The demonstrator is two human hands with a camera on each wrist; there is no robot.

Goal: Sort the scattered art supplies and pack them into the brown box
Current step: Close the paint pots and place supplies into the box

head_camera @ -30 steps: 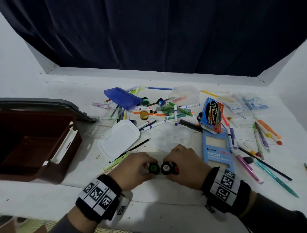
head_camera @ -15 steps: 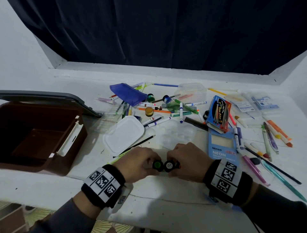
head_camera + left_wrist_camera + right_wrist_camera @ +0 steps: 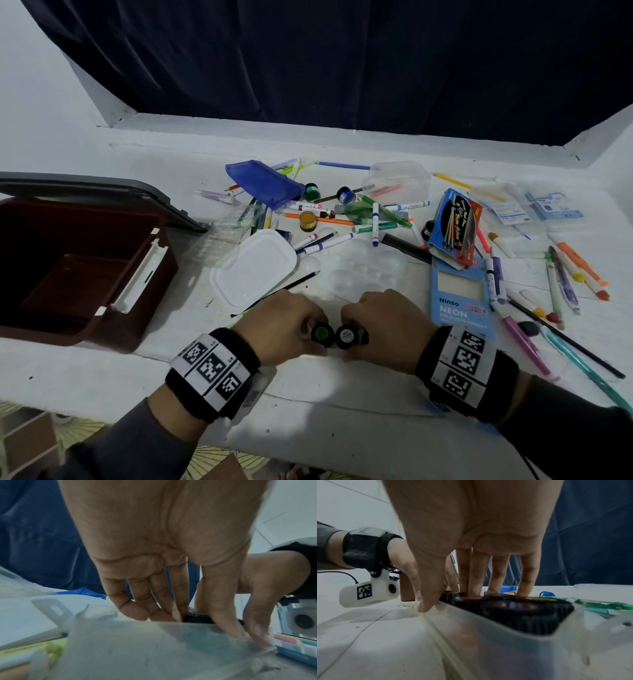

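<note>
Both hands are working on a row of small black-capped paint pots in a clear plastic tray at the near edge of the white table.

The left hand (image 3: 277, 325) is curling its fingers around the green-topped pot (image 3: 322, 333), while the right hand (image 3: 387, 329) is pressing its straight fingers (image 3: 498, 574) down on the pot caps (image 3: 518, 608), thumb on the clear plastic tray (image 3: 488, 635); how many pots the tray is holding cannot be told. The open brown plastic box (image 3: 85, 270) is sitting well apart at the left, with a white rectangular lid (image 3: 255, 267) and a black pencil (image 3: 298, 281) lying between. Beyond the hands, a clear paint palette (image 3: 363, 267), a blue zip pouch (image 3: 263, 183), three loose paint jars and many scattered markers are crowding the table (image 3: 342, 411). Two blue pencil packs (image 3: 459, 260) are lying just right.
</note>
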